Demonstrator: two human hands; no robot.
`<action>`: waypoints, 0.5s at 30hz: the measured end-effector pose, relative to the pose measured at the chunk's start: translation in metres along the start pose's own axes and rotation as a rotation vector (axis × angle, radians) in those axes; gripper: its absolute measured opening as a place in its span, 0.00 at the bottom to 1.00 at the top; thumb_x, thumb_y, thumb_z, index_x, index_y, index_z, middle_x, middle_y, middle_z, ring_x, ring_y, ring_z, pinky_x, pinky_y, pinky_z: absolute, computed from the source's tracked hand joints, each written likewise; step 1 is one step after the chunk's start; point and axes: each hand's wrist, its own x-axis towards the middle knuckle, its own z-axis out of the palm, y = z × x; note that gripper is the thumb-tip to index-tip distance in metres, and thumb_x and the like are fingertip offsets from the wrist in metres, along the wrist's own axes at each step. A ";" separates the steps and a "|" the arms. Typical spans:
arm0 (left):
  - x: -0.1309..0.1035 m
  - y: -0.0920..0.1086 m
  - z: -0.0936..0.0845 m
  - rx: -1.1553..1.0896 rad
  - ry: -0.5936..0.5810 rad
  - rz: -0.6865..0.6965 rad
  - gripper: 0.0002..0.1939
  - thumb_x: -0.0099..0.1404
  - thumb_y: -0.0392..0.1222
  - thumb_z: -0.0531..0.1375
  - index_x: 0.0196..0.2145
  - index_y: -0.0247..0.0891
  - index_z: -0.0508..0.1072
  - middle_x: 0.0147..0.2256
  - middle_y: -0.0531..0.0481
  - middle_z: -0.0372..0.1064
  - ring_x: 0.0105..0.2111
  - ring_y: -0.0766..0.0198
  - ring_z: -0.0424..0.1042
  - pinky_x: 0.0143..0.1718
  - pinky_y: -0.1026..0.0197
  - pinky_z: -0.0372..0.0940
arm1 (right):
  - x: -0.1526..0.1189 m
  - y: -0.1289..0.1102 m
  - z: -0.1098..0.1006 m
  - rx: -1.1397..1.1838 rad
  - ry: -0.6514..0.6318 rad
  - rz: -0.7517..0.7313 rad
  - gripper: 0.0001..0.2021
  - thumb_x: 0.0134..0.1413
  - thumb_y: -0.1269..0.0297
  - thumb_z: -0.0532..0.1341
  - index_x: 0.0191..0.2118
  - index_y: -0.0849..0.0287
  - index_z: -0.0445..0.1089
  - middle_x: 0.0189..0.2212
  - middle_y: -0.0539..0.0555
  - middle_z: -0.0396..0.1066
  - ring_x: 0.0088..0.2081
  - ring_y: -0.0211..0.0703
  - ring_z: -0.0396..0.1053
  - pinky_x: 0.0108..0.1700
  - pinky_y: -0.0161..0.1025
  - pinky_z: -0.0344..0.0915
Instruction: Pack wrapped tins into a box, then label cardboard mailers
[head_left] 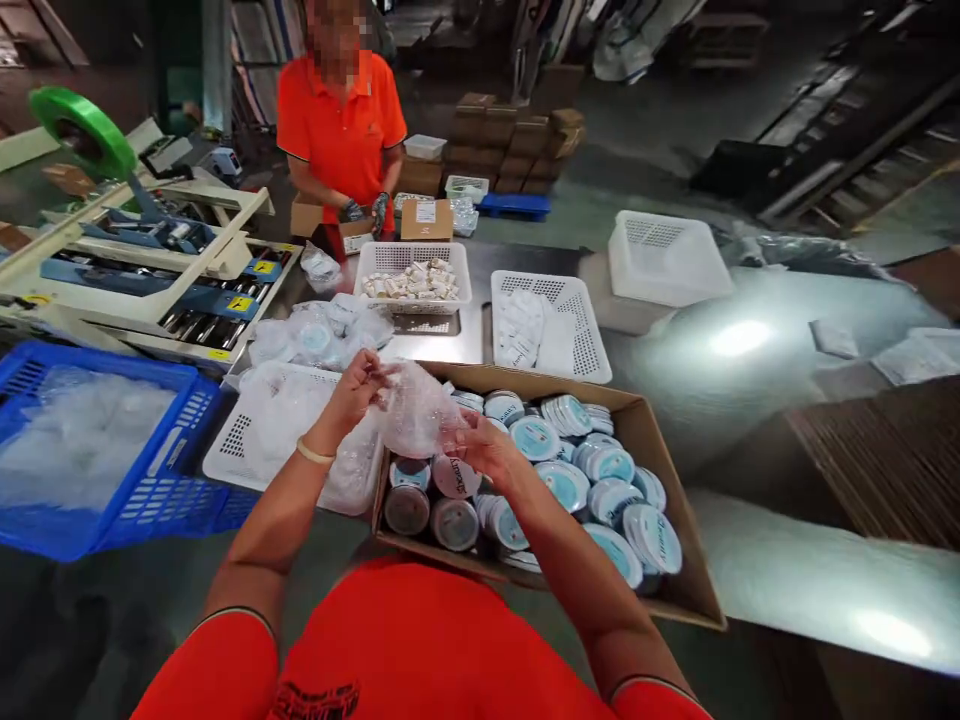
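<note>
**Bare Hands Sharing a Clear Bag Above a Packed Box**

A worker's left hand (361, 388) is pinching one side of a crumpled plastic bag (420, 412) at the fingertips, while the right hand (489, 446) is grasping its opposite edge. The bag is hanging above the left end of an open cardboard box (697, 588); whether anything is lying inside it is not showing clearly. Handling such film well is probably calling for a light pinch, a little slack between the hands and enough height for clearing the box's edge, since hard pulling could be stretching or tearing it.

Below, round packs (536, 438) are filling the box, their smooth, disc-shaped faces showing pale blue and white print, some lying flat, others leaning in tilted stacks. Just beside, a white basket (234, 442) of perforated plastic is holding a soft, glossy heap of film. Farther left, a slatted blue crate (154, 502) is carrying more cloudy, see-through material.

Beyond the box, a second basket (412, 306) is cradling small, stubby white-and-gold pieces. Across the shiny metal table, a co-worker (349, 150) in an orange shirt is standing with gloved hands at a small carton (357, 240).
</note>
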 end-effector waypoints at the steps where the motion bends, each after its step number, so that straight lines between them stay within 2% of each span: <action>1: 0.000 -0.008 0.003 0.029 0.043 0.011 0.24 0.56 0.51 0.71 0.34 0.43 0.59 0.27 0.60 0.66 0.24 0.69 0.69 0.20 0.71 0.62 | -0.011 0.001 -0.006 0.062 0.071 0.003 0.27 0.25 0.60 0.83 0.38 0.58 0.78 0.29 0.48 0.78 0.28 0.38 0.72 0.31 0.35 0.70; 3: 0.001 -0.026 0.007 0.105 0.093 0.020 0.19 0.58 0.47 0.69 0.33 0.43 0.60 0.27 0.59 0.65 0.25 0.69 0.67 0.21 0.71 0.59 | -0.031 0.002 -0.018 0.158 0.174 0.007 0.22 0.28 0.67 0.81 0.36 0.57 0.78 0.28 0.46 0.77 0.27 0.36 0.73 0.31 0.33 0.70; 4: 0.002 -0.036 0.010 0.147 0.105 0.026 0.16 0.58 0.45 0.67 0.33 0.42 0.61 0.27 0.59 0.64 0.25 0.69 0.66 0.22 0.70 0.59 | -0.038 0.003 -0.023 0.182 0.202 -0.002 0.21 0.30 0.68 0.81 0.35 0.57 0.78 0.29 0.47 0.78 0.29 0.38 0.75 0.32 0.34 0.71; 7: 0.007 -0.063 0.020 0.271 0.127 0.057 0.09 0.58 0.39 0.63 0.31 0.42 0.63 0.27 0.58 0.62 0.27 0.68 0.64 0.27 0.67 0.61 | -0.052 0.007 -0.033 0.207 0.223 -0.017 0.20 0.33 0.63 0.80 0.36 0.58 0.79 0.32 0.51 0.81 0.34 0.42 0.78 0.38 0.38 0.74; 9: 0.011 -0.075 0.027 0.347 0.138 0.061 0.08 0.59 0.37 0.62 0.31 0.42 0.63 0.26 0.57 0.62 0.28 0.66 0.65 0.31 0.64 0.63 | -0.056 0.012 -0.039 0.181 0.257 -0.032 0.20 0.31 0.60 0.80 0.33 0.59 0.78 0.30 0.51 0.79 0.30 0.40 0.76 0.33 0.37 0.72; 12: 0.011 -0.081 0.039 0.495 0.208 0.087 0.09 0.58 0.36 0.62 0.34 0.43 0.64 0.31 0.54 0.67 0.34 0.60 0.70 0.40 0.58 0.67 | -0.061 0.019 -0.044 0.077 0.384 -0.134 0.20 0.29 0.59 0.80 0.29 0.58 0.74 0.25 0.47 0.75 0.25 0.36 0.70 0.28 0.34 0.66; 15: -0.008 -0.077 0.061 0.646 0.387 0.252 0.14 0.58 0.39 0.66 0.39 0.43 0.66 0.41 0.46 0.72 0.45 0.54 0.72 0.49 0.53 0.67 | -0.066 0.025 -0.042 -0.101 0.529 -0.284 0.20 0.30 0.57 0.79 0.24 0.57 0.69 0.22 0.44 0.70 0.25 0.35 0.65 0.29 0.34 0.63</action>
